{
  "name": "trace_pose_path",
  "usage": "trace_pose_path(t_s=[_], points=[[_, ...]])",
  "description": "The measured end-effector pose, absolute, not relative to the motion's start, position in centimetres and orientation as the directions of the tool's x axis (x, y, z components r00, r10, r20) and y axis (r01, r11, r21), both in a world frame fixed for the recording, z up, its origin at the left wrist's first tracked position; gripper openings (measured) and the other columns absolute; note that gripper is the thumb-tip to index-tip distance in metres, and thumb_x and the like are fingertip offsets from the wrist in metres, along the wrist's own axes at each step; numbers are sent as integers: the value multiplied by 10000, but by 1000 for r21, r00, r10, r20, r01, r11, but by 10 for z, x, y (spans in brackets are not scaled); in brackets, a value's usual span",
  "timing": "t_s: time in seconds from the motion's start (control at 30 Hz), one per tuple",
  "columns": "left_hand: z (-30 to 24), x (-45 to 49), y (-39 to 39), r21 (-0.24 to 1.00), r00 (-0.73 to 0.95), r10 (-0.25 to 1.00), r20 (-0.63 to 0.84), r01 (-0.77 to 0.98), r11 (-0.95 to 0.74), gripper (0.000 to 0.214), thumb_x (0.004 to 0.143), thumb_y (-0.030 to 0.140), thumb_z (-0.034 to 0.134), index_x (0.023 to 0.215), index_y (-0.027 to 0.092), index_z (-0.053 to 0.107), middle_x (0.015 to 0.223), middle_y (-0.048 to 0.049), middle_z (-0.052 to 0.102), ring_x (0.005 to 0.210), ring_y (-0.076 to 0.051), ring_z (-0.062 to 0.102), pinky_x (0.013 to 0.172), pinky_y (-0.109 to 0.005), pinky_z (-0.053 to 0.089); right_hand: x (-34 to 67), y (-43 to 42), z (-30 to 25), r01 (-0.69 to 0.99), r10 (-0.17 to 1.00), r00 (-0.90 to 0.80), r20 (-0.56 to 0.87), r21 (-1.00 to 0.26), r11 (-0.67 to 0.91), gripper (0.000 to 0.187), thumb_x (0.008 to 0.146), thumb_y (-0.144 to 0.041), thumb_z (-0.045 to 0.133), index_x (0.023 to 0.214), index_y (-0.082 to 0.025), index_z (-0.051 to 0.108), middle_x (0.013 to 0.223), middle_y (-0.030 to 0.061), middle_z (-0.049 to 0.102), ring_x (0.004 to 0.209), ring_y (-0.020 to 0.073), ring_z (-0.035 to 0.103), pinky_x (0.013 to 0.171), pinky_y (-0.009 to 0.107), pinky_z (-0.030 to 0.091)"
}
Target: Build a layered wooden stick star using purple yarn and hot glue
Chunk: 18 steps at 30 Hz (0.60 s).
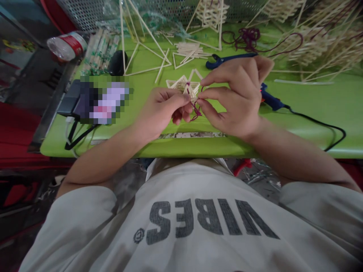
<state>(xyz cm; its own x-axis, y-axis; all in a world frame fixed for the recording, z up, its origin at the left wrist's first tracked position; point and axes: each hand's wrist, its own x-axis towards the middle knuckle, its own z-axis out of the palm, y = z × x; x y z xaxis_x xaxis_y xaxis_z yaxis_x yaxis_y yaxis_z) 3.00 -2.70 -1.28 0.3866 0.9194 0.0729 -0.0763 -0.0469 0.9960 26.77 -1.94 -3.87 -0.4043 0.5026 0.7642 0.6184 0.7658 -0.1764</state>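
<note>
In front of me, a small lattice piece of pale wooden sticks [177, 83] is pinched at its near end by my left hand [167, 107], thumb on top. Purple string [197, 109] is looped on the piece and hangs below it in a loose tangle. My right hand [236, 98] pinches a strand of this string between thumb and fingers, just right of the piece. Several fingertips of the left hand curl underneath, partly hidden.
Blue pliers [227, 59] and a blue glue gun [270, 99] with a black cord lie beyond and right of my hands. Stick frames [144, 70], loose sticks [188, 51] and a purple string bundle [248, 39] are farther back. A plastic bottle [68, 46] stands left.
</note>
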Motion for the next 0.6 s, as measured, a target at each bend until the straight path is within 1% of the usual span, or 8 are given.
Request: trace_pose_path(t_s=[0.13, 0.23, 0.3, 0.37, 0.43, 0.5, 0.53, 0.6], points=[[-15, 29, -25, 995, 377, 922, 87, -80, -61, 340, 1032, 266, 729, 714, 173, 803, 609, -15, 709, 501, -85, 618, 482, -209, 430, 266, -17, -34, 545, 348, -392, 852, -89, 834, 286, 1105, -561, 674, 1340, -403, 711, 1345, 24, 821, 1228, 341, 759, 1093, 650, 479], [-17, 28, -24, 997, 330, 941, 79, -20, -77, 341, 1054, 266, 720, 731, 177, 786, 641, -9, 714, 523, -79, 627, 499, -196, 437, 267, -15, -32, 496, 274, -408, 871, -41, 868, 354, 1098, -527, 700, 1410, -361, 689, 1357, 44, 823, 1188, 323, 783, 1023, 584, 468], [-18, 28, -24, 994, 311, 944, 107, -1, -112, 350, 1069, 275, 716, 740, 180, 788, 657, -9, 717, 535, -78, 632, 506, -194, 440, 268, -15, -31, 489, 288, -417, 862, -55, 870, 372, 1082, -529, 729, 1409, -353, 701, 1368, 53, 813, 1205, 332, 780, 1053, 585, 457], [-19, 28, -25, 985, 322, 931, 172, -33, -171, 349, 1070, 277, 724, 745, 182, 808, 651, -10, 719, 542, -84, 640, 502, -198, 439, 269, -18, -30, 540, 375, -414, 829, -109, 835, 363, 1084, -558, 713, 1394, -368, 717, 1398, 55, 797, 1259, 350, 765, 1120, 618, 451], [-18, 28, -27, 973, 334, 914, 229, -40, -229, 339, 1065, 261, 731, 748, 181, 824, 646, -8, 723, 541, -84, 636, 508, -204, 445, 269, -22, -29, 606, 478, -408, 778, -160, 779, 353, 1106, -615, 640, 1331, -367, 751, 1414, 65, 789, 1307, 367, 745, 1176, 667, 449], [-16, 28, -30, 961, 333, 907, 257, 8, -276, 341, 1065, 245, 728, 744, 178, 821, 645, -3, 728, 535, -78, 618, 522, -207, 451, 268, -26, -28, 648, 534, -398, 745, -184, 739, 370, 1129, -638, 564, 1239, -358, 780, 1404, 75, 791, 1315, 372, 734, 1193, 703, 458], [-15, 28, -32, 954, 329, 906, 267, 43, -297, 345, 1068, 241, 724, 742, 176, 815, 646, 0, 729, 531, -74, 604, 531, -209, 451, 267, -26, -28, 658, 538, -395, 745, -179, 731, 361, 1140, -620, 548, 1194, -354, 785, 1392, 75, 795, 1306, 367, 736, 1183, 706, 469], [-13, 27, -36, 933, 326, 896, 302, 90, -348, 363, 1077, 255, 722, 733, 176, 802, 651, 2, 731, 529, -71, 585, 537, -215, 437, 265, -25, -29, 648, 466, -381, 799, -128, 750, 291, 1142, -552, 578, 1122, -343, 779, 1341, 70, 810, 1248, 353, 756, 1107, 695, 499]])
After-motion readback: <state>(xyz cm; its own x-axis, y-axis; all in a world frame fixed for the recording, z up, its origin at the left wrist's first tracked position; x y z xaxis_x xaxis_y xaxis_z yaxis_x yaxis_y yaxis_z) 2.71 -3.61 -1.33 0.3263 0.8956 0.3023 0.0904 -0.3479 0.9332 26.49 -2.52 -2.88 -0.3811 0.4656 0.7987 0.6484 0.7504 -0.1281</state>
